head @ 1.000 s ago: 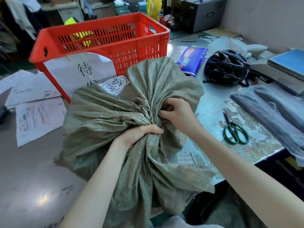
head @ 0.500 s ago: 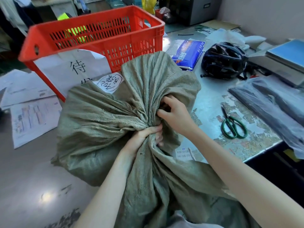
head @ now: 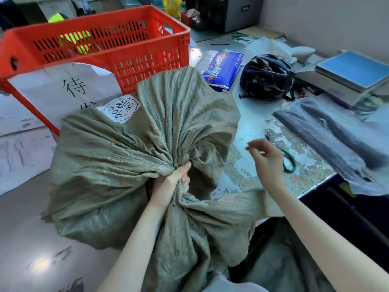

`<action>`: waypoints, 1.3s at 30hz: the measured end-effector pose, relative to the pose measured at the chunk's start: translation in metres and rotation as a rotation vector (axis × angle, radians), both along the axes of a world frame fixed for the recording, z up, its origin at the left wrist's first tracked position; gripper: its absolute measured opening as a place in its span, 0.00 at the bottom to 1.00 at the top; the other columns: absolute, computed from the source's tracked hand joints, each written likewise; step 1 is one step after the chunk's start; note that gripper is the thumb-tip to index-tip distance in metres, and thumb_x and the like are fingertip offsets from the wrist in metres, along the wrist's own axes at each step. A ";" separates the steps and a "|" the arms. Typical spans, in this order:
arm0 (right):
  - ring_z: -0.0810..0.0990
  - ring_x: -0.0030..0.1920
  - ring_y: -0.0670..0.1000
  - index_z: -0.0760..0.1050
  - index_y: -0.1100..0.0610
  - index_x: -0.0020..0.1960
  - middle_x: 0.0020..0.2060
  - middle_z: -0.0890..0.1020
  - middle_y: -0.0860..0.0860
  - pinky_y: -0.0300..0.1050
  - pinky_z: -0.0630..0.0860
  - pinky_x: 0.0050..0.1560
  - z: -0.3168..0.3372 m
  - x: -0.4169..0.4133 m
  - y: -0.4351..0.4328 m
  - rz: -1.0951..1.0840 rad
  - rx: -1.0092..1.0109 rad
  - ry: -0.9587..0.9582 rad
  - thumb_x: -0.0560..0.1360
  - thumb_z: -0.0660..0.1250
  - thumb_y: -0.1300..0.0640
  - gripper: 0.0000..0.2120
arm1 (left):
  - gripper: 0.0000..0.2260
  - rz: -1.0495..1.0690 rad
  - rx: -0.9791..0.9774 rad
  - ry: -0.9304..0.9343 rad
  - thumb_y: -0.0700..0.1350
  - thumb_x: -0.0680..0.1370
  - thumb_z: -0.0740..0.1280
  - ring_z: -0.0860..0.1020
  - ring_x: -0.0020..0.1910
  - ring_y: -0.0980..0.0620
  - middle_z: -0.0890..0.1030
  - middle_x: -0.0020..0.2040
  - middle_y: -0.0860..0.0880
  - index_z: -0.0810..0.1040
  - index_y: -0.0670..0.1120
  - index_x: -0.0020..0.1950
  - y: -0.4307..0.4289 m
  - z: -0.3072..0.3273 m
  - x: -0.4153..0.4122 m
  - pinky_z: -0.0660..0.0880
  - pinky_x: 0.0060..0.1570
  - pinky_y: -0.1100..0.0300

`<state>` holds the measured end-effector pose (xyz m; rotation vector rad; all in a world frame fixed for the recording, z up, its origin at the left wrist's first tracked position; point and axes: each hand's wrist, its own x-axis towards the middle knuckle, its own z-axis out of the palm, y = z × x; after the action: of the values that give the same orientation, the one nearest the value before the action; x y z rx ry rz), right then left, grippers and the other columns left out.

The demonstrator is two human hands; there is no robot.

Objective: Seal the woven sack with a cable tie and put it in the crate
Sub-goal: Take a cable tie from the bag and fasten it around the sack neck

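Head view: the woven sack (head: 130, 165) is seen lying just in front of the red crate (head: 105, 43); its gathered neck is clenched by the left hand (head: 170, 184), while the right hand (head: 267, 161) is held open, empty, beside the sack.

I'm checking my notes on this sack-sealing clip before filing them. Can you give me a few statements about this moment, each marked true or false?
1. The left hand grips the gathered neck of the woven sack. True.
2. The right hand is also clamped on the sack. False: it is off the sack, in the air over the table, fingers loosely open.
3. The sack already lies inside the red crate. False: it sits on the table in front of the crate.
4. Green-handled scissors lie on the table, partly hidden behind the right hand. True.
5. A black helmet rests on the table to the right of the crate. True.
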<state>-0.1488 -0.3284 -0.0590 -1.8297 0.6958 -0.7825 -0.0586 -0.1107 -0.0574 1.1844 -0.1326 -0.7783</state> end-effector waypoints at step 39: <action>0.70 0.67 0.57 0.65 0.62 0.69 0.67 0.71 0.59 0.53 0.67 0.68 -0.078 -0.034 -0.147 -0.072 -0.364 0.725 0.79 0.59 0.60 0.20 | 0.15 0.415 0.273 -0.374 0.53 0.67 0.73 0.74 0.37 0.45 0.75 0.28 0.46 0.75 0.49 0.23 -0.006 -0.035 0.000 0.67 0.46 0.47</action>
<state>-0.1831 -0.4753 -0.1371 -2.4607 1.1328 -0.2740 -0.0583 -0.1168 -0.0929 1.5475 -0.0847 -0.2081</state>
